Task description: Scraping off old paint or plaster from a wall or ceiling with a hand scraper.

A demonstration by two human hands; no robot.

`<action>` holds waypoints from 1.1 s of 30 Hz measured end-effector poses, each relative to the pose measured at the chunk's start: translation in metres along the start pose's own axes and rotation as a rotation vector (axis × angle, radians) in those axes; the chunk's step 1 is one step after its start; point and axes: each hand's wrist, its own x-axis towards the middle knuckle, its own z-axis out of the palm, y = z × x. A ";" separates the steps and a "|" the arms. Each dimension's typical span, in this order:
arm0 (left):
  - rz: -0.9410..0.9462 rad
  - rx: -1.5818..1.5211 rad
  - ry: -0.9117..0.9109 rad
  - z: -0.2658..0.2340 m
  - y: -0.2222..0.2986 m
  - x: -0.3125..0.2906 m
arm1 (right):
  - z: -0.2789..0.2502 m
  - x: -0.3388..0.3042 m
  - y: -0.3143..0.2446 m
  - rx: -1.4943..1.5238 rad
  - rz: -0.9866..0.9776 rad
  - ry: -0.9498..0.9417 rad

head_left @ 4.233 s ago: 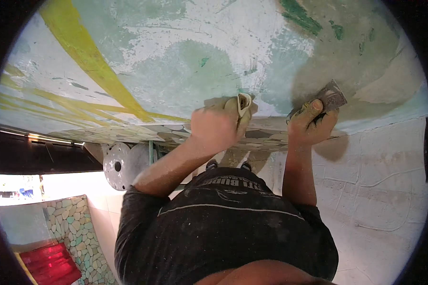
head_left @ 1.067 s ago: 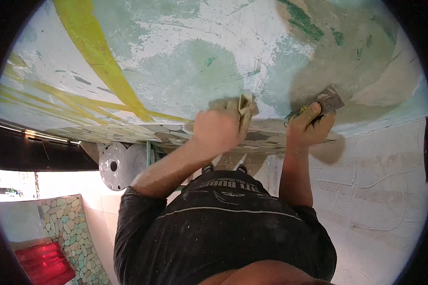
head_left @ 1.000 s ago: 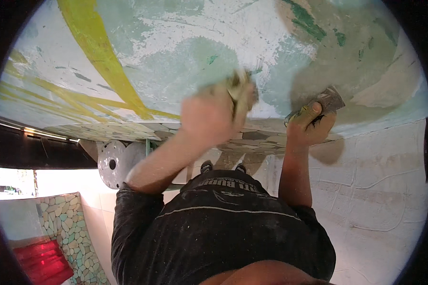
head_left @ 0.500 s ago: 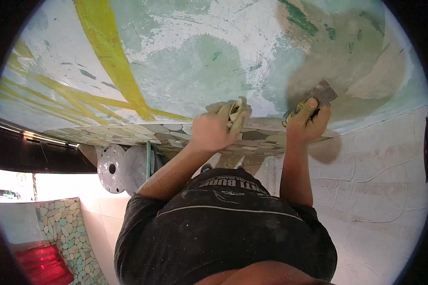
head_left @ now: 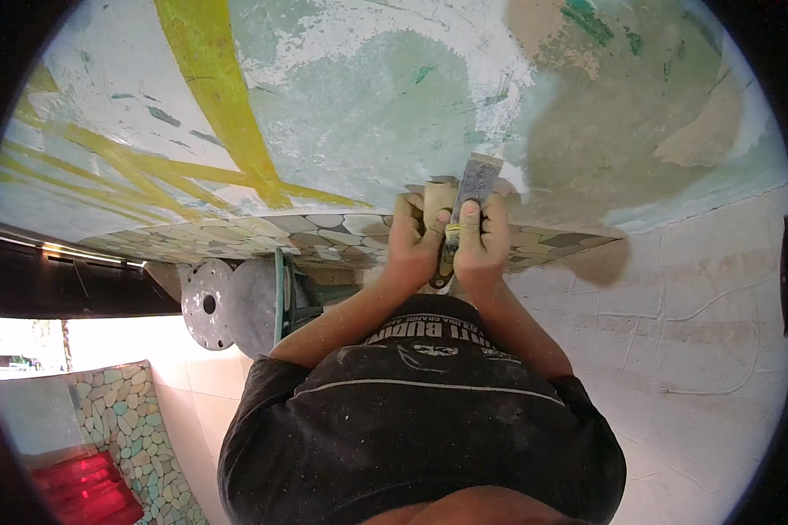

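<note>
My two hands are side by side just in front of the patchy wall (head_left: 368,122). My right hand (head_left: 484,245) grips a putty knife, its grey, smeared blade (head_left: 479,178) pointing up toward the wall. The knife's dark handle end with a hole (head_left: 443,271) shows low between my hands. A folded beige sheet (head_left: 439,198), perhaps sandpaper, is pinched in my left hand (head_left: 414,241), with the thumb across its front. It stands right beside the blade; whether the two touch I cannot tell.
Yellow stripes (head_left: 223,87) cross the wall's left side, and a grey-brown patch (head_left: 622,131) covers its right. A stone-mosaic band (head_left: 341,229) runs beneath. At left stand a round grey piece with holes (head_left: 208,304) and a green frame (head_left: 280,297). Pale floor tiles (head_left: 179,407) lie lower left.
My right hand has brought the putty knife leftward, beside my left hand. My left hand has shifted slightly right, and the beige sheet now faces up flat.
</note>
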 end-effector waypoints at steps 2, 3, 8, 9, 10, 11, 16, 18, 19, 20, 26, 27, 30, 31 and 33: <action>0.054 0.105 0.020 0.007 -0.009 -0.003 | 0.007 -0.004 0.005 0.038 0.062 0.043; 0.065 0.112 0.007 0.009 -0.013 -0.006 | 0.009 -0.005 0.005 0.034 0.064 0.049; -0.136 -0.039 -0.106 0.013 0.006 -0.014 | 0.004 -0.009 0.008 -0.101 0.108 0.113; -0.135 -0.006 -0.127 0.015 0.006 -0.015 | 0.002 -0.008 0.011 -0.105 0.114 0.118; -0.142 -0.007 -0.130 0.016 0.004 -0.015 | 0.000 -0.007 0.013 -0.150 0.053 0.127; -0.071 0.088 -0.112 0.017 0.002 -0.015 | -0.001 -0.007 0.015 -0.195 -0.008 0.135; 0.063 0.159 -0.141 0.025 0.007 -0.008 | -0.007 0.005 -0.003 0.139 0.194 0.080; 0.118 0.187 -0.115 0.028 0.022 -0.007 | -0.011 0.013 -0.010 0.273 0.223 0.025; 0.114 0.188 -0.116 0.028 0.026 -0.006 | -0.014 0.017 -0.009 0.328 0.259 -0.041; 0.116 0.190 -0.114 0.028 0.029 -0.004 | -0.015 0.019 -0.009 0.382 0.293 -0.107; 0.242 0.275 -0.138 0.029 0.037 0.003 | -0.014 0.025 -0.021 0.260 0.332 -0.017; 0.247 0.285 -0.154 0.029 0.038 0.003 | -0.014 0.025 -0.022 0.259 0.334 -0.019; 0.311 0.235 -0.156 0.032 0.036 0.008 | -0.012 0.030 -0.023 0.234 0.272 0.020; 0.310 0.236 -0.153 0.031 0.036 0.010 | -0.012 0.033 -0.028 0.172 0.272 0.028; 0.246 0.237 -0.195 0.029 0.035 0.018 | -0.011 0.038 -0.029 0.110 0.273 0.035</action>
